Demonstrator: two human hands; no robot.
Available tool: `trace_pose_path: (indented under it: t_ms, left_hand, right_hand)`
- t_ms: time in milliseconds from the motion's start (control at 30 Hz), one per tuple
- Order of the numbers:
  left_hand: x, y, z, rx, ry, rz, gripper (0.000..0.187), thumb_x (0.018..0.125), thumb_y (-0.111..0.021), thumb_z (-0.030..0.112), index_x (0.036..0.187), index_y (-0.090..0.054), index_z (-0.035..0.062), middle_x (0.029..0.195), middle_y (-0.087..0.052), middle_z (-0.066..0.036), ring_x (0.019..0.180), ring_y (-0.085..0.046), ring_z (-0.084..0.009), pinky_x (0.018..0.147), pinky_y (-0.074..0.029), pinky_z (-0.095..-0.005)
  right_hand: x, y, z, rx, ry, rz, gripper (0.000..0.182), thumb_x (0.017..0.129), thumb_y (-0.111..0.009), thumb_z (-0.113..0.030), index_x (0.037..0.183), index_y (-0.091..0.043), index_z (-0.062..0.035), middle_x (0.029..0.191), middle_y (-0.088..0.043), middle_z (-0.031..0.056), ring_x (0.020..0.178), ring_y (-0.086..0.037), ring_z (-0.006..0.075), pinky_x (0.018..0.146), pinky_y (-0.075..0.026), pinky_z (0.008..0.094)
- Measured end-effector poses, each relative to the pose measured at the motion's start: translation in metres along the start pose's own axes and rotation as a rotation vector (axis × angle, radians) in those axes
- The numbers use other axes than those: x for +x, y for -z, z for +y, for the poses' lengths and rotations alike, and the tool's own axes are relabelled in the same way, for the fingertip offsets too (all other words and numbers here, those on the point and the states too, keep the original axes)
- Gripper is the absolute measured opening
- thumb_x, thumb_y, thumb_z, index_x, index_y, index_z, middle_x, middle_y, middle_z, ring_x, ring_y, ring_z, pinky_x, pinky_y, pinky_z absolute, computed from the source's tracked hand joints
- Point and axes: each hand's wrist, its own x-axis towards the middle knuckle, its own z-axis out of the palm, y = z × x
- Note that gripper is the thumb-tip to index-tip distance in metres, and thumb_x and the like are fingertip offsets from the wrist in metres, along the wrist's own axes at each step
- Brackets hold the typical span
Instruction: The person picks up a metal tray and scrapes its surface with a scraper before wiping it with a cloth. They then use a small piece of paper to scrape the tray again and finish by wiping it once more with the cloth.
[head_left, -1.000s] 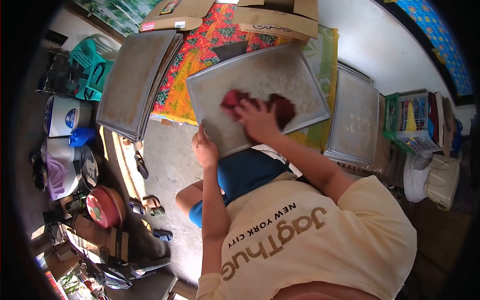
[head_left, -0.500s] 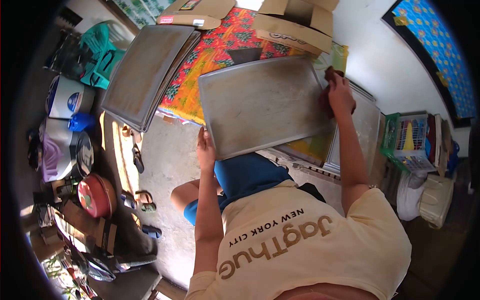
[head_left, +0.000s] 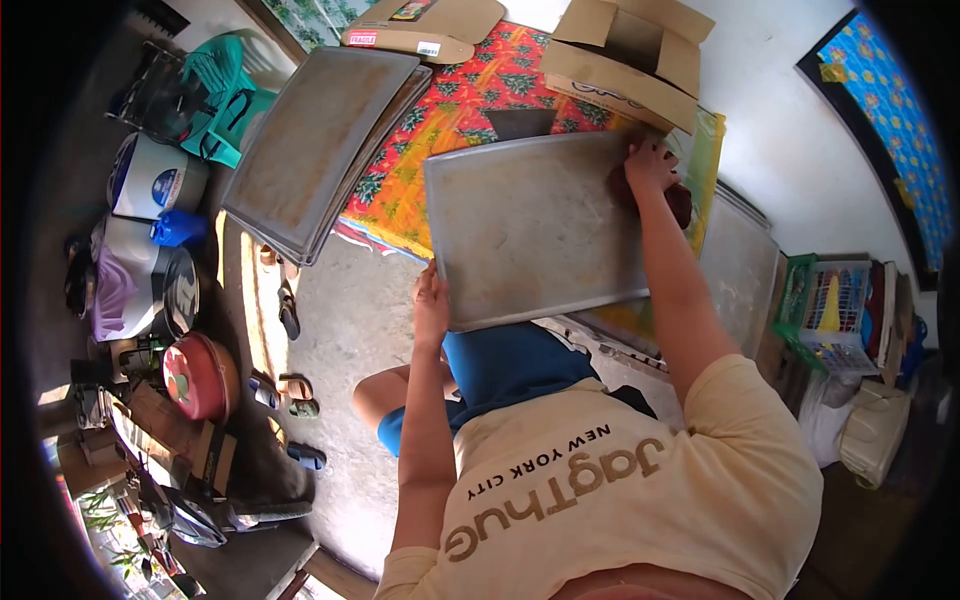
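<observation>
A large grey metal baking tray [head_left: 535, 230] lies tilted across the near part of the table and above my lap. My left hand [head_left: 430, 305] is closed on its left edge, near the lower left corner. At the tray's far right corner my right hand [head_left: 652, 168] presses a dark red cloth [head_left: 680, 203] against the metal, fingers closed over it. The cloth and my right forearm cover the tray's right edge. Brownish stains show on the tray's surface.
A stack of similar trays [head_left: 318, 140] stands at the table's left, on a red and orange patterned tablecloth [head_left: 465, 90]. Cardboard boxes [head_left: 625, 95] sit at the back. More trays [head_left: 735, 255] and a green-and-white basket [head_left: 825, 305] are on the right. Slippers [head_left: 295, 385] lie on the floor.
My right hand has moved the cloth from the tray's right edge inward and away from me, onto the far right corner. My left hand keeps its hold. The view has shifted slightly.
</observation>
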Motion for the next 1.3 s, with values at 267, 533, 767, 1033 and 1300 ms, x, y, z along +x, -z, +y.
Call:
trace_pose_path:
  t_ms: [267, 533, 767, 1033, 1300]
  left_hand:
    - [-0.002, 0.002, 0.004, -0.015, -0.059, 0.001, 0.048, 0.1, -0.048, 0.007, 0.147, -0.04, 0.0043, 0.13, -0.06, -0.015, 0.119, -0.055, -0.0165, 0.102, -0.042, -0.0292]
    - [-0.007, 0.007, 0.019, -0.123, 0.012, -0.024, 0.048, 0.102, -0.052, 0.023, 0.145, -0.044, 0.0022, 0.135, -0.057, -0.015, 0.124, -0.052, -0.0191, 0.105, -0.04, -0.0312]
    - [-0.014, 0.019, 0.055, -0.415, 0.272, -0.033, 0.079, 0.099, -0.026, 0.068, 0.144, -0.048, 0.0061, 0.075, -0.056, 0.001, 0.057, -0.042, -0.0075, 0.05, -0.032, -0.0245]
    - [-0.018, 0.017, 0.058, -0.762, 0.368, 0.014, 0.087, 0.097, -0.025, 0.073, 0.141, -0.048, 0.0013, 0.129, -0.061, -0.016, 0.1, -0.064, -0.0164, 0.066, -0.048, -0.0225]
    - [0.007, 0.005, -0.001, -0.444, 0.158, 0.001, 0.055, 0.099, -0.058, 0.042, 0.122, -0.06, -0.0071, 0.102, -0.068, -0.01, 0.091, -0.062, -0.0143, 0.081, -0.05, -0.0262]
  right_hand:
    - [-0.019, -0.015, -0.064, 0.047, 0.197, 0.095, 0.043, 0.098, -0.046, -0.043, 0.134, -0.051, -0.0211, 0.141, -0.045, 0.0109, 0.125, -0.044, 0.046, 0.093, -0.04, 0.0688]
    - [-0.164, 0.015, -0.195, 0.255, 0.819, -0.018, 0.036, 0.096, -0.053, -0.04, 0.124, -0.06, -0.0191, 0.127, -0.055, 0.0009, 0.117, -0.049, 0.034, 0.093, -0.041, 0.061]
    - [-0.252, 0.028, -0.17, 0.454, 1.193, 0.081, 0.027, 0.09, -0.062, -0.034, 0.111, -0.066, -0.0192, 0.114, -0.06, -0.0008, 0.104, -0.053, 0.0295, 0.077, -0.044, 0.0541]
    - [-0.299, 0.037, -0.087, 0.534, 1.532, -0.137, 0.029, 0.08, -0.066, -0.026, 0.108, -0.069, -0.0234, 0.119, -0.06, -0.0077, 0.113, -0.05, 0.0255, 0.083, -0.044, 0.0507]
    - [-0.259, 0.042, -0.002, 0.348, 1.448, -0.218, 0.022, 0.073, -0.069, -0.02, 0.094, -0.07, -0.0239, 0.116, -0.06, -0.0118, 0.116, -0.049, 0.0257, 0.083, -0.046, 0.0529]
